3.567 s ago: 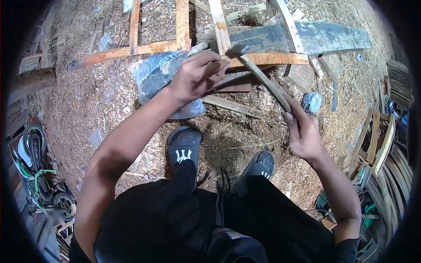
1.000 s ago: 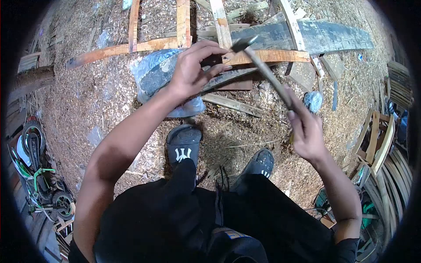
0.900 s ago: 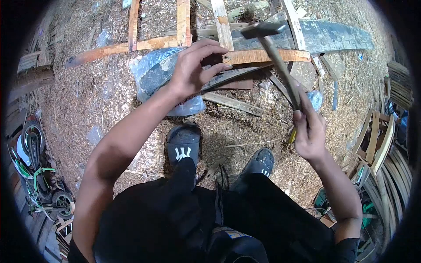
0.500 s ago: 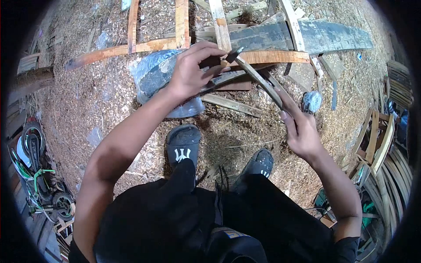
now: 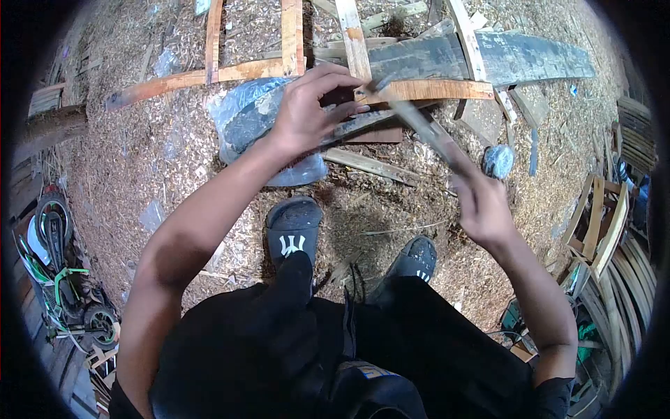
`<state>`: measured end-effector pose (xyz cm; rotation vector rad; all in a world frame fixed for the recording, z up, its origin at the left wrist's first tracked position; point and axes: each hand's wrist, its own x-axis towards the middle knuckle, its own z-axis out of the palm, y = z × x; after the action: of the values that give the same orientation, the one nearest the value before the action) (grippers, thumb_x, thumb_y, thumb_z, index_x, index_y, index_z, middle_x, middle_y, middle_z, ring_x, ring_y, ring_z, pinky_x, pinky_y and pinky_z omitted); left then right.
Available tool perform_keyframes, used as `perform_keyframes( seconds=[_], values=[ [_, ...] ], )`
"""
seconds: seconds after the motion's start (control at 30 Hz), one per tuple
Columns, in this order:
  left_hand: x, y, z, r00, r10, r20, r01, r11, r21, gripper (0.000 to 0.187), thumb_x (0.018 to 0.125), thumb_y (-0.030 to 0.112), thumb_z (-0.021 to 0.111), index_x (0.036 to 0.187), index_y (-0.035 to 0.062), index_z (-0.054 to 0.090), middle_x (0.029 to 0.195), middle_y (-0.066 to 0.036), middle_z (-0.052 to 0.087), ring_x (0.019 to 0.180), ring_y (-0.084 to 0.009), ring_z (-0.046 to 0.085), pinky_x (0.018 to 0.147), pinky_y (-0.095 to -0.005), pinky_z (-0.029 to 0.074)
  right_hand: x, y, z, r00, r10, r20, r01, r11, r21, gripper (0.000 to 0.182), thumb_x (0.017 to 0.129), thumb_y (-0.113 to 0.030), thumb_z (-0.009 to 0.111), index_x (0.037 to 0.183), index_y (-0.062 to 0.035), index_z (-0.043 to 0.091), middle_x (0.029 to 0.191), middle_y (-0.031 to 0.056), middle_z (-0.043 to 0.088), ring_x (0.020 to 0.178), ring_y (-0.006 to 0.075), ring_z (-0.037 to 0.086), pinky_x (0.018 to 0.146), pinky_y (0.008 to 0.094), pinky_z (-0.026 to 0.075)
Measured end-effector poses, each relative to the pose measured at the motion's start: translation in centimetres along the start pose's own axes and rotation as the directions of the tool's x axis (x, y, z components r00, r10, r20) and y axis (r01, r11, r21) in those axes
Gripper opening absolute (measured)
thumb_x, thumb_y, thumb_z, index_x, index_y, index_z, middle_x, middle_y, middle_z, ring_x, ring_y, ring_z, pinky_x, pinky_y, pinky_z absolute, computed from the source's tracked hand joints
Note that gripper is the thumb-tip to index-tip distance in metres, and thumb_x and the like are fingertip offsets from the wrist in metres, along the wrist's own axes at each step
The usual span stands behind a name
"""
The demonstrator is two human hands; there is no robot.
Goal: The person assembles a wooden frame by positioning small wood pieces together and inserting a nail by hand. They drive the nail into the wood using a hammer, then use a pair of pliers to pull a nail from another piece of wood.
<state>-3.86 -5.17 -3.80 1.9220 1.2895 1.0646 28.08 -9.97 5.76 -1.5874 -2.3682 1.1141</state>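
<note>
My right hand [image 5: 484, 209] is wrapped around the wooden handle of a hammer [image 5: 429, 133], which is smeared by motion. The hammer's head overlaps the joint between an upright slat [image 5: 354, 49] and the long curved rail of a wooden frame [image 5: 433, 91]. At that same joint, my left hand [image 5: 307, 105] is closed on the rail, fingers along its far side and thumb on the near side. Whether a nail sits between these fingertips I cannot tell. Beneath the rail lie a dark weathered board [image 5: 419, 59] and a clear plastic bag [image 5: 300, 171], partly hidden by my left hand.
Wood shavings [image 5: 188, 160] cover the ground around my slippers [image 5: 293, 223]. A round, plastic-wrapped item [image 5: 497, 161] lies to the right of the frame. Bent wood strips [image 5: 628, 286] and a small wooden frame [image 5: 597, 220] stand at right; a small green-and-white bike [image 5: 56, 265] at left.
The hammer and my right hand have shifted slightly and are now blurred. My left hand stays at the joint of the frame.
</note>
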Motion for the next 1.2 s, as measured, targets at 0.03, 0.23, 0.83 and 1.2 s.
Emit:
perform_keyframes(
  seconds=[0.03,0.23,0.83,1.2],
  values=[
    [0.0,-0.1,0.1,0.999,-0.048,0.009,0.048,0.998,-0.048,0.039,0.079,0.006,0.088,0.115,0.0041,0.075,0.113,-0.011,0.071,0.103,-0.0238,0.071,0.089,-0.0346,0.058,0.1,-0.5,-0.4,1.0,-0.004,-0.004,0.004,1.0,0.001,0.056,0.102,-0.001,0.043,0.157,-0.0051,0.041,0.102,0.0205,0.076,0.05,0.0094,0.058,0.046,0.0271,0.053],
    [0.0,-0.8,0.2,0.997,0.072,-0.015,-0.072,0.997,0.027,0.038,0.079,0.007,0.088,0.115,0.0041,0.075,0.114,-0.012,0.07,0.101,-0.0232,0.072,0.089,-0.0346,0.06,0.0,0.4,0.9,0.898,-0.263,-0.352,0.294,0.955,0.035,0.057,0.101,0.0,0.045,0.157,-0.0076,0.041,0.1,0.0177,0.077,0.048,0.0113,0.058,0.046,0.0292,0.055],
    [0.2,-0.4,0.0,1.0,0.011,0.015,-0.011,1.0,0.024,0.039,0.078,0.008,0.088,0.114,0.0042,0.074,0.115,-0.011,0.071,0.103,-0.0256,0.072,0.089,-0.0353,0.059,1.1,-2.8,-1.9,0.905,0.355,0.234,-0.363,0.932,-0.013,0.063,0.1,-0.001,0.051,0.158,-0.0202,0.04,0.128,0.0248,0.068,0.087,0.0395,0.076,0.082,0.0478,0.062],
    [0.5,-0.7,0.3,1.0,-0.005,-0.008,0.004,0.998,-0.069,0.038,0.078,0.006,0.087,0.114,0.0042,0.074,0.114,-0.011,0.071,0.101,-0.0248,0.072,0.088,-0.0366,0.06,0.9,-1.2,-1.3,1.0,-0.012,0.001,0.012,0.999,-0.031,0.062,0.097,0.003,0.05,0.156,-0.0133,0.042,0.131,0.0242,0.067,0.093,0.038,0.076,0.086,0.0462,0.064]
  ],
)
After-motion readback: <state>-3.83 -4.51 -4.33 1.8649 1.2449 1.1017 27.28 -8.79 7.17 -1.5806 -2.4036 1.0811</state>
